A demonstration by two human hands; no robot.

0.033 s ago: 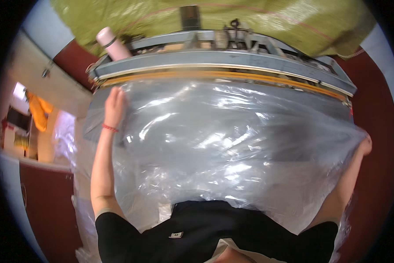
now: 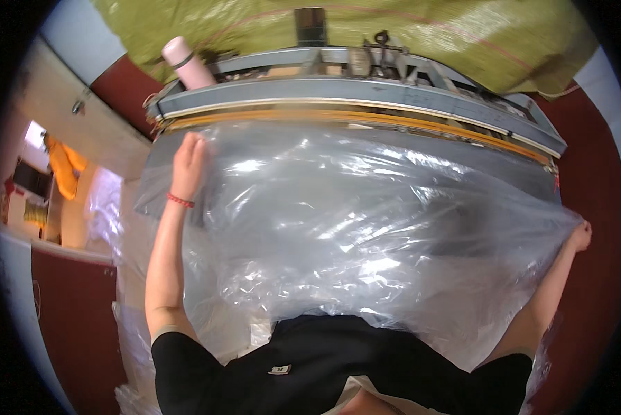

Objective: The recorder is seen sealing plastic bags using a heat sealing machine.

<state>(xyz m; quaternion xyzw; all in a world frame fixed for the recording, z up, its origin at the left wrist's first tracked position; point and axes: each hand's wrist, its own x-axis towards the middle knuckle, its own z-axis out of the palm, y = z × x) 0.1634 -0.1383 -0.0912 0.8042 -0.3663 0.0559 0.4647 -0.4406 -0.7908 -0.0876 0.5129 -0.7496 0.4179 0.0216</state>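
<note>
A wide sheet of clear plastic film [image 2: 310,214] spreads in front of me, wrinkled and shiny, over a dark grey flat surface [image 2: 165,166]. My left hand [image 2: 189,166], with a red bracelet at its wrist, is closed at the film's far left part, close to the machine's front edge. Its fingertips are partly blurred, and the film appears pinched in them. Out to the right, beyond the dark surface, my right hand [image 2: 582,236] is closed round the film's edge. Folds run taut across the sheet toward that hand. Nearer my body the film lies loose and crumpled.
A long grey metal frame [image 2: 366,90] with an orange strip [image 2: 338,116] crosses the far side. On it stand a pink bottle [image 2: 188,63] and metal fittings [image 2: 386,55]. Behind hangs yellow-green woven sheeting [image 2: 435,28]. A doorway [image 2: 68,187] opens at left.
The view has shifted slightly. My right hand has come a little outward and nearer, with the film edge still in it. My left hand stays near the same place.
</note>
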